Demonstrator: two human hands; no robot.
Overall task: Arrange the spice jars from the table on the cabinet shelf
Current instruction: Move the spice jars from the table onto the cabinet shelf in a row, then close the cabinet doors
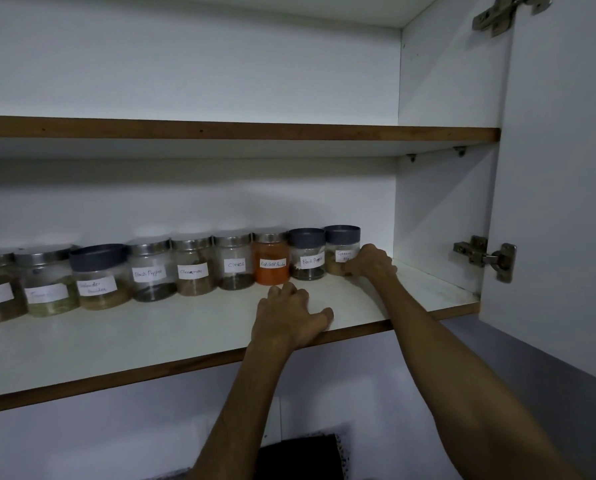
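Note:
Several labelled spice jars stand in a row along the back of the lower cabinet shelf. At the right end is a garam masala jar with a dark lid; my right hand grips its right side, fingers curled round it. Left of it stand a dark-lidded black pepper jar, an orange red chilli powder jar and a cloves jar. My left hand rests flat on the shelf in front of the chilli jar, fingers spread, holding nothing.
The upper shelf holds nothing visible. The cabinet's right wall is close beside the last jar, and the open door with hinges hangs at the right. A dark countertop edge shows below.

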